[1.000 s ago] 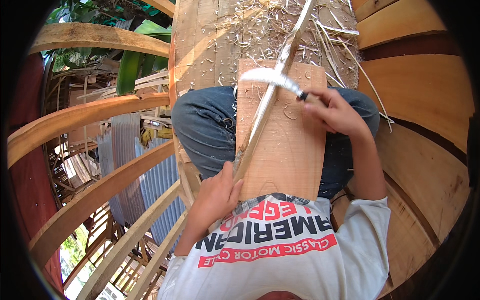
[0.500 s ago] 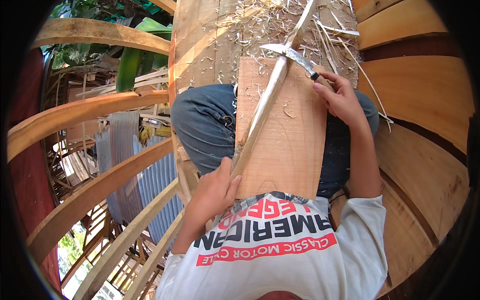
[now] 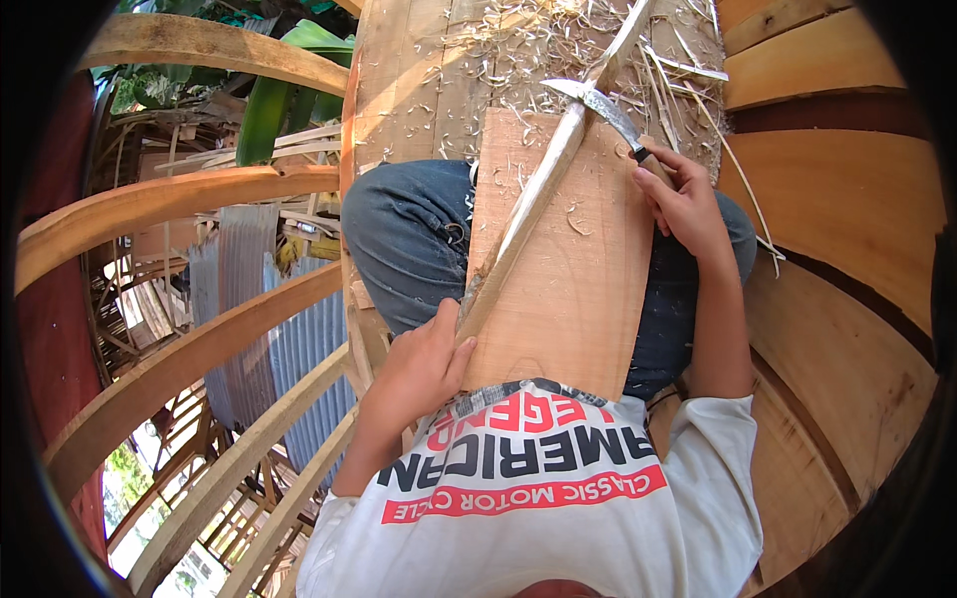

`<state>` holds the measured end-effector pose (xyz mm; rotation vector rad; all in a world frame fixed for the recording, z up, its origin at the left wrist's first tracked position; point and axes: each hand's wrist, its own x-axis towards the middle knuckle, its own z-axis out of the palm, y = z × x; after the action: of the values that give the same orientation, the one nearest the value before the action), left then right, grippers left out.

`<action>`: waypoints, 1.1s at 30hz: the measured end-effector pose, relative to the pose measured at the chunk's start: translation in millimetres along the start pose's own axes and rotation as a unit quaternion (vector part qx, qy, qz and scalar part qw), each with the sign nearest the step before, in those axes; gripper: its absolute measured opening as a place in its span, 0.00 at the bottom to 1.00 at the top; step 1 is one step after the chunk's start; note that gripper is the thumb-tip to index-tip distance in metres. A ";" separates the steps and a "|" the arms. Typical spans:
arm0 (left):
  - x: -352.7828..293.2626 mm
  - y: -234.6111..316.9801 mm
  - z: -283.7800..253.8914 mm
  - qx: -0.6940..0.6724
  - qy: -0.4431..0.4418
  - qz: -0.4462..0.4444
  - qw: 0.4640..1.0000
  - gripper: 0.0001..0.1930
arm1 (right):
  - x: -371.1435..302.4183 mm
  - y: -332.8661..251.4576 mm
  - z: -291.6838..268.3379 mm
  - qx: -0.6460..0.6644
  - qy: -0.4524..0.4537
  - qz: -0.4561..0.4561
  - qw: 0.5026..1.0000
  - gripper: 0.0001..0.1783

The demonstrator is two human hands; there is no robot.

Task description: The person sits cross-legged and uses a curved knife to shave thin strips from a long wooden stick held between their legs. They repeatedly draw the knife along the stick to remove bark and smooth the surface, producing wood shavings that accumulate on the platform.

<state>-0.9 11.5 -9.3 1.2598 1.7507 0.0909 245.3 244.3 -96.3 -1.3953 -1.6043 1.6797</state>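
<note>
A long, pale wooden stick [image 3: 533, 204] slants across a flat board [image 3: 558, 299] that lies over my lap. My left hand [image 3: 424, 354] is closed round the stick's near end, where some bark remains. In my right hand [image 3: 683, 194] is the handle of a sickle [image 3: 610, 108] with a curved metal blade. The blade crosses the stick near the board's far edge, its tip pointing left. Whether the cutting edge touches the wood is hard to tell. My fingers partly hide the sickle's handle.
Wood shavings [image 3: 498, 60] litter the planks ahead, with long thin strips [image 3: 708, 110] at the right. Curved wooden ribs [image 3: 179, 209] stand along the left, with corrugated sheets [image 3: 309, 369] beyond. Wide planks [image 3: 827, 189] wall the right side. My jeans-clad knees flank the board.
The whole view has shifted slightly. The stick and sickle sit a little farther right in the picture, the blade still across the stick. Both hands keep their grips.
</note>
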 end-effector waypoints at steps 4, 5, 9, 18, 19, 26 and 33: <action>0.0 0.1 -2.0 0.002 -0.013 -0.009 1.000 0.17 | -6.0 -1.7 -2.0 0.025 -0.133 0.042 0.990 0.22; -0.3 1.1 -3.4 0.002 -0.020 -0.016 1.000 0.17 | 0.7 4.1 -2.3 0.009 -0.060 0.018 0.998 0.23; 0.9 0.3 0.0 0.001 0.000 0.000 1.000 0.18 | -7.2 1.3 -1.1 0.056 -0.154 0.044 0.986 0.21; -3.3 1.8 -3.5 -0.009 -0.013 -0.005 1.000 0.15 | -12.4 0.4 0.1 0.042 -0.254 0.041 0.965 0.18; -4.1 2.4 -3.4 -0.010 -0.007 0.001 1.000 0.15 | -8.7 4.3 -1.9 0.062 -0.218 0.051 0.973 0.18; -0.2 5.5 -4.0 0.008 -0.012 -0.010 1.000 0.15 | -4.0 11.5 -2.4 0.037 -0.102 -0.018 0.994 0.19; 1.8 7.2 -2.6 0.007 0.007 0.007 1.000 0.15 | -5.3 15.2 -2.7 0.000 -0.036 0.024 0.999 0.20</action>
<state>2.3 17.3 -5.1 1.2841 1.7583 0.0949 254.7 237.4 -107.8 -1.3988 -1.6215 1.7774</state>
